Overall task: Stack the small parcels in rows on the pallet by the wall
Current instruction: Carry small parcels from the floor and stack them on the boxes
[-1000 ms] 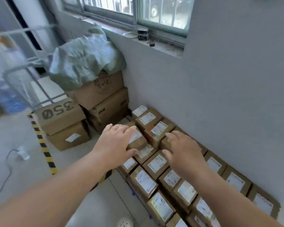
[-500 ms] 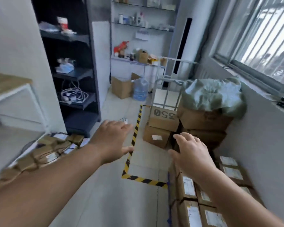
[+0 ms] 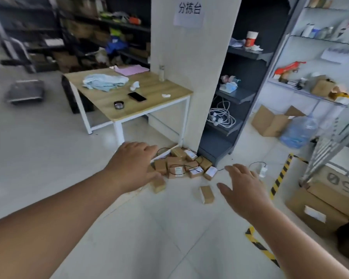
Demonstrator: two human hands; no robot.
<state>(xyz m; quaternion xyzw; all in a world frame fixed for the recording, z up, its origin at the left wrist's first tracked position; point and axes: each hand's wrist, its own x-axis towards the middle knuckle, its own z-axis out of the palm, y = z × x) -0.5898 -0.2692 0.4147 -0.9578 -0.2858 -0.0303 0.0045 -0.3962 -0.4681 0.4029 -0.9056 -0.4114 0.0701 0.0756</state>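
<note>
Floor (image 3: 169, 228) at pillar (image 3: 189, 77) foot: small parcels (image 3: 181, 164) heap + 2 strays (image 3: 207, 194) not yet stacked, pallet out of view; left hand (image 3: 133, 166) & right hand (image 3: 244, 188) both spread, empty.

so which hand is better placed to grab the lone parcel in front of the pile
Likely right: the right hand, open, is just beside the lone parcel, while the left hand sits farther off, by the pile.

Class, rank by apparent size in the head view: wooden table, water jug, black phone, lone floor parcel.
1. wooden table
2. water jug
3. lone floor parcel and black phone look alike; the parcel is nearer.
</note>
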